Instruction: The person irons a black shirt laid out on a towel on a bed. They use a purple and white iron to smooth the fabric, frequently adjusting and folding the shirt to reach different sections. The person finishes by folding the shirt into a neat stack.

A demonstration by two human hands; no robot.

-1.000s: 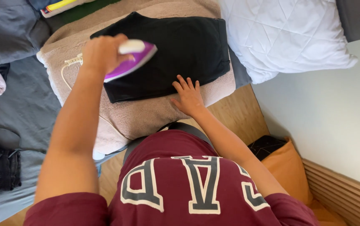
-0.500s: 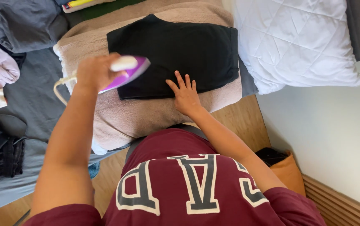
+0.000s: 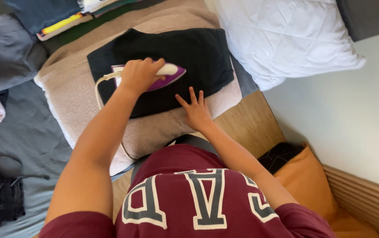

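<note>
My left hand (image 3: 140, 75) has slid the one purple iron (image 3: 154, 76) rightward over the one black shirt (image 3: 172, 57), gripping its handle. My right hand (image 3: 196, 110) lies open, fingers spread, at the shirt's edge on the beige blanket (image 3: 75, 92).

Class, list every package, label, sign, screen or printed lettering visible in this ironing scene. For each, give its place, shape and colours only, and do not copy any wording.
Lettering: on the wearer's dark red shirt, bottom centre; large block shapes, grey with white outlines.
Flat printed item: top left, beyond the beige towel; a long strip, yellow with a red edge; too small to tell what it is.
No signs or screens show.
</note>
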